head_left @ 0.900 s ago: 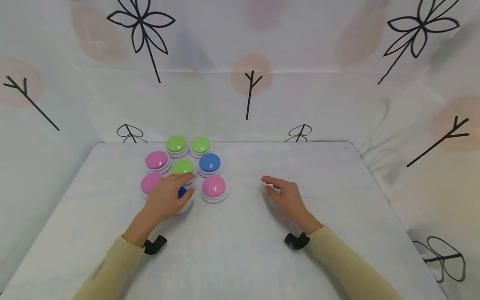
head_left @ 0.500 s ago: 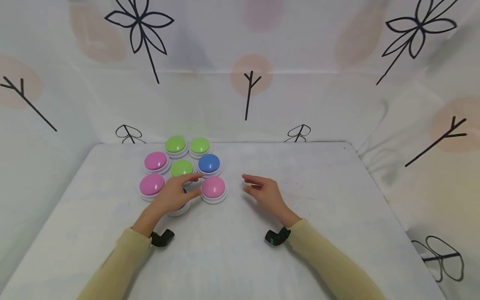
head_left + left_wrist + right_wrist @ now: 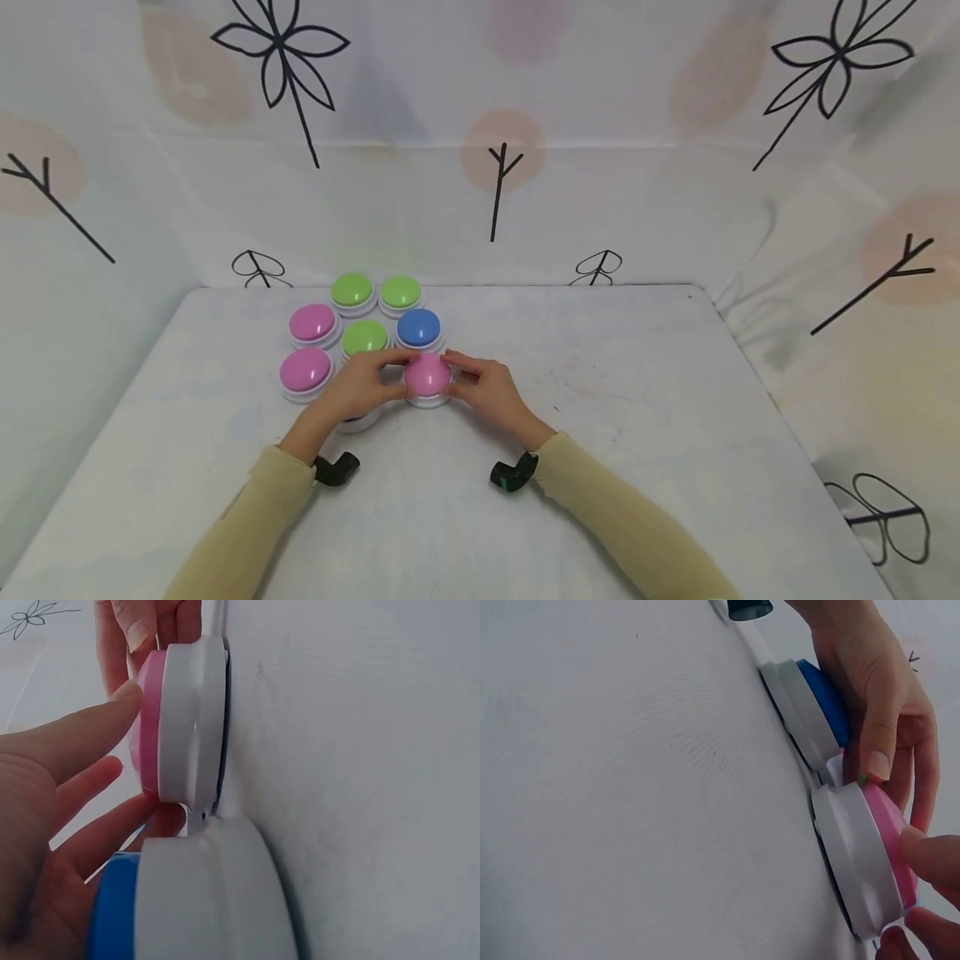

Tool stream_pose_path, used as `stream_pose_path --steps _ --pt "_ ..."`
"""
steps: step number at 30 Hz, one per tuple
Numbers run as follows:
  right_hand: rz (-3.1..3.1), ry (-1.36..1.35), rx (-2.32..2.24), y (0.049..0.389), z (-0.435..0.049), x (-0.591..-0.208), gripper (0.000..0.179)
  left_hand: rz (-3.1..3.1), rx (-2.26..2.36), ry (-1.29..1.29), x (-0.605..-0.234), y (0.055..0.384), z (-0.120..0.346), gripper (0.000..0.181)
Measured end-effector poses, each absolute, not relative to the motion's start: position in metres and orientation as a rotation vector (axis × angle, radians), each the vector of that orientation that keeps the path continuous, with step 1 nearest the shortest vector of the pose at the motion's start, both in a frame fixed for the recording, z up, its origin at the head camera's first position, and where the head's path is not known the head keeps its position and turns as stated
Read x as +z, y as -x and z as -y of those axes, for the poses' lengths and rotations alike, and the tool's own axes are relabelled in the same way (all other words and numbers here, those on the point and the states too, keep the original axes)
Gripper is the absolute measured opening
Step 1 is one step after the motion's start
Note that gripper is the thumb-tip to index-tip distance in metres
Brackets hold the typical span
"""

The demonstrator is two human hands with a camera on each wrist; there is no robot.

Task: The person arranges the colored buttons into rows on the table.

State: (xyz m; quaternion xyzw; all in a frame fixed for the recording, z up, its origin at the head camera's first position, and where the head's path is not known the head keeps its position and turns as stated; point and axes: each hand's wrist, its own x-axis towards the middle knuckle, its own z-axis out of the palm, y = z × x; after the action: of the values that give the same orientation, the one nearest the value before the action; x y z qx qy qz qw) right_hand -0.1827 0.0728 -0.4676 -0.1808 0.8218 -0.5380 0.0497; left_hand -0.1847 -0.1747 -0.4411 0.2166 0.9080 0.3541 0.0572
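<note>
- Left hand point(image 3: 358, 385) and right hand point(image 3: 491, 393) hold a pink button point(image 3: 427, 375) between them, gripping from its 9 o'clock and 3 o'clock sides, fingers bent at the far edge and thumbs at the near one, each span narrow.
- Domed and glossy, the held button sits at the near right of a cluster, its smooth pink cap set in a stepped white ring that looks like plastic, with a thin dark edge beneath.
- At its 12 o'clock stands a blue button point(image 3: 418, 327); at 10 o'clock, a green button point(image 3: 365, 337) of the same round, shiny make.
- Partly hidden under the left wrist, a darker blue button point(image 3: 202, 900) lies just beside it at 8 o'clock.
- Farther out, a second pink button point(image 3: 304, 369) rests at 9 o'clock and a third pink button point(image 3: 312, 322) near 10, while two more green buttons point(image 3: 352, 290) line the back toward 11.
- White and matte, the surface point(image 3: 660, 383) bears faint marks; creased pale cloth point(image 3: 600, 100) printed with black line flowers rises behind.
- Soft yellowish sleeves point(image 3: 630, 525) reach in from 5 and 7 o'clock, a dark, elbow-shaped piece point(image 3: 337, 468) at each wrist.
</note>
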Motion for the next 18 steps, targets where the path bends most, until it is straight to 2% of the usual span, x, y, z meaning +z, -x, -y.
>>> stream_pose_path --steps 18 --pt "-2.593 0.489 -1.438 0.1798 -0.0685 -0.4637 0.046 -2.759 1.029 -0.657 -0.4404 0.1836 0.1704 0.056"
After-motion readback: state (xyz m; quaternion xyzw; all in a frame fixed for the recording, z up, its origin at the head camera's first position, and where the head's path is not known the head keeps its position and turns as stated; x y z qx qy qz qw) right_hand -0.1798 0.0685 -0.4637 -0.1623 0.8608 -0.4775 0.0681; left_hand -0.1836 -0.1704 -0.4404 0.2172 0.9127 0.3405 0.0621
